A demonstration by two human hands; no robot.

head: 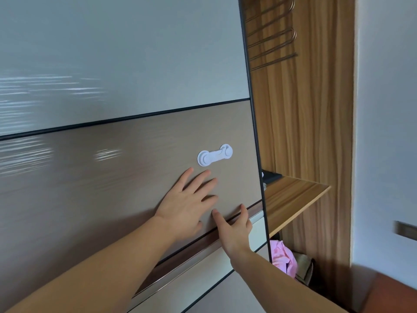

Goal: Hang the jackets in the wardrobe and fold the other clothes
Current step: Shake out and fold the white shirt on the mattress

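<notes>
Both palms flat, fingers spread: left hand (188, 201) and right hand (235, 229) against sliding wardrobe door (126, 168); risk of slipping on glossy panel, fingertips nearing door edge

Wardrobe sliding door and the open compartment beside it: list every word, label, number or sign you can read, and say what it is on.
None: no readable text shows anywhere.
White plastic child-safety latch on the glossy brown sliding door panel: no lettering visible.
Small dark object on the wooden wardrobe shelf: mostly hidden, no markings to make out.
Pink cloth below the shelf: no print or label visible.
</notes>
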